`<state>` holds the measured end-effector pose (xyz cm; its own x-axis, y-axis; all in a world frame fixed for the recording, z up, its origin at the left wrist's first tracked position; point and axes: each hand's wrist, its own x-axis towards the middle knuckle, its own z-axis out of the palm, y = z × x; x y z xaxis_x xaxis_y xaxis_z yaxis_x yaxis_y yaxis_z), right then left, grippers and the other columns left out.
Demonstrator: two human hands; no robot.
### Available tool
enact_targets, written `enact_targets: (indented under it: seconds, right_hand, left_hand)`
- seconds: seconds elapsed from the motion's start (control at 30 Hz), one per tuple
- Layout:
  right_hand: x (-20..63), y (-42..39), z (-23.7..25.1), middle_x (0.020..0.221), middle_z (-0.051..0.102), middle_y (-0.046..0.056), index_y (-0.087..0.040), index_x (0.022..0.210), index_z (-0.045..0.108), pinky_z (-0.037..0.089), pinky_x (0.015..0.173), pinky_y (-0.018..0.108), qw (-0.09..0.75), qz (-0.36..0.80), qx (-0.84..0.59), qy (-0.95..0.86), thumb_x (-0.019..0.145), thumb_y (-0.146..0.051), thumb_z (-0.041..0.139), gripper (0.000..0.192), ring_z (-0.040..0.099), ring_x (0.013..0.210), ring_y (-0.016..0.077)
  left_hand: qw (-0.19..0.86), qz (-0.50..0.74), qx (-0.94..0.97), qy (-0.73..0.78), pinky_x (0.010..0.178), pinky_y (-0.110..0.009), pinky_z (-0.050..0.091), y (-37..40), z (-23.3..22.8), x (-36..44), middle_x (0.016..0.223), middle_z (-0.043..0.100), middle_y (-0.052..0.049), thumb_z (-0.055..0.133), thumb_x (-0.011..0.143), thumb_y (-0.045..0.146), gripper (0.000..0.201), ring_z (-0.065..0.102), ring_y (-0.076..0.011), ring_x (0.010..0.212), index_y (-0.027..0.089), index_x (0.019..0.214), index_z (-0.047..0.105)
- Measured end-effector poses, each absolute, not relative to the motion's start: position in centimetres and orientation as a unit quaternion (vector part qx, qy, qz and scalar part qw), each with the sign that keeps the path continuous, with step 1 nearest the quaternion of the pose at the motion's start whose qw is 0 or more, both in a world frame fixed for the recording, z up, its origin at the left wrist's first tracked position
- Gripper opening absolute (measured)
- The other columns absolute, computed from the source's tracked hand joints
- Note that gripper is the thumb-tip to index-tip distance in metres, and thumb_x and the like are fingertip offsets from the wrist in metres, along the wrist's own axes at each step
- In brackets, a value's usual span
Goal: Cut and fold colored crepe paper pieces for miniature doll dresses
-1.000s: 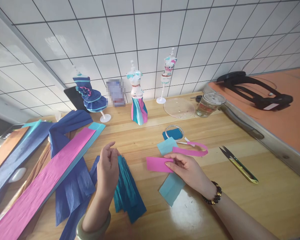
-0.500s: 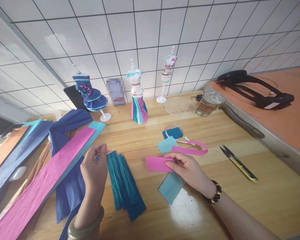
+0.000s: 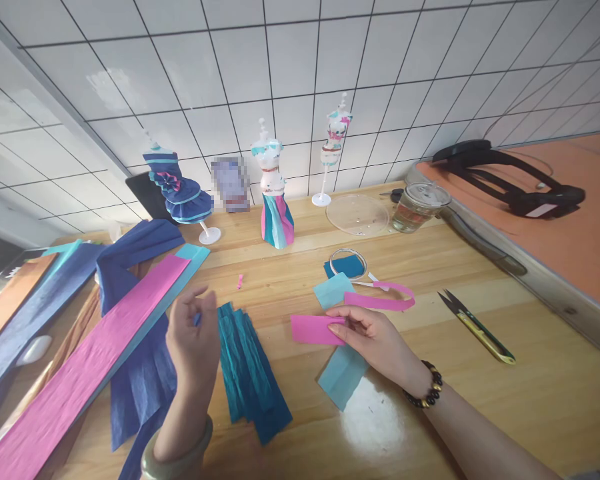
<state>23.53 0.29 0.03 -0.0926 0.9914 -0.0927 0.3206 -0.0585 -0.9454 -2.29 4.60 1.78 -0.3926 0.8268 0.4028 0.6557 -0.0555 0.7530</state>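
Observation:
My right hand (image 3: 373, 340) pinches a small pink crepe paper piece (image 3: 310, 329) between thumb and fingers. Under it lie a light blue paper piece (image 3: 344, 380) and, just behind, another light blue piece (image 3: 334, 289) with a curled pink strip (image 3: 380, 301). My left hand (image 3: 193, 340) hovers with curled fingers a little apart and nothing seen in them, beside gathered teal crepe paper (image 3: 250, 367). A tiny pink scrap (image 3: 240, 281) rests on the wood beyond that hand. Farther back stands a miniature dress form (image 3: 273, 180) in a pink, teal and light blue skirt.
Long crepe strips, pink (image 3: 105, 347) and dark blue (image 3: 143, 400), cover the left side. Yellow-handled thread snips (image 3: 477, 327) lie at right. A roll of tape (image 3: 347, 252), a glass jar (image 3: 420, 208), a blue-dressed form (image 3: 180, 183) and another dress form (image 3: 333, 150) stand farther back.
The left hand has let go of the tiny pink scrap, which now lies on the table, and has shifted slightly right. The right hand still holds the pink paper in nearly the same place.

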Motion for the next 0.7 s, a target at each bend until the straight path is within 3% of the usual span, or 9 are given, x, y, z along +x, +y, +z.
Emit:
enact_targets:
  seconds: [0.23,0.5,0.7]
  right_hand:
    - [23.1,0.1,0.6,0.078,0.064,0.001,-0.022,0.097,0.065,0.046,0.058,0.026,0.344,0.446,-0.567,-0.601,0.079,-0.033,0.056,0.022,0.054,0.064,0.0144]
    - [22.7,0.0,0.5,0.074,0.06,-0.001,-0.021,0.107,0.059,0.045,0.059,0.025,0.331,0.463,-0.574,-0.588,0.079,-0.034,0.057,0.031,0.053,0.064,0.0137]
    - [22.8,0.2,0.0,0.069,0.056,-0.003,-0.022,0.111,0.055,0.048,0.062,0.027,0.363,0.494,-0.565,-0.552,0.08,-0.036,0.056,0.034,0.055,0.067,0.014]
  left_hand:
    - [0.314,0.297,0.746,0.506,0.084,-0.036,0.043,2.7,0.6,1.7,0.102,0.064,-0.007,0.053,0.082,0.037,0.043,0.056,-0.0206,0.091,0.023,0.122,0.048]
    - [0.412,0.248,0.695,0.535,0.07,-0.026,0.042,1.9,0.2,2.8,0.073,0.058,0.001,0.053,0.081,0.033,0.037,0.054,-0.0148,0.071,0.025,0.117,0.056]
    - [0.489,0.306,0.626,0.524,0.069,-0.025,0.04,1.9,-0.6,2.8,0.068,0.051,0.003,0.06,0.076,0.029,0.047,0.049,-0.0127,0.068,0.023,0.122,0.052]
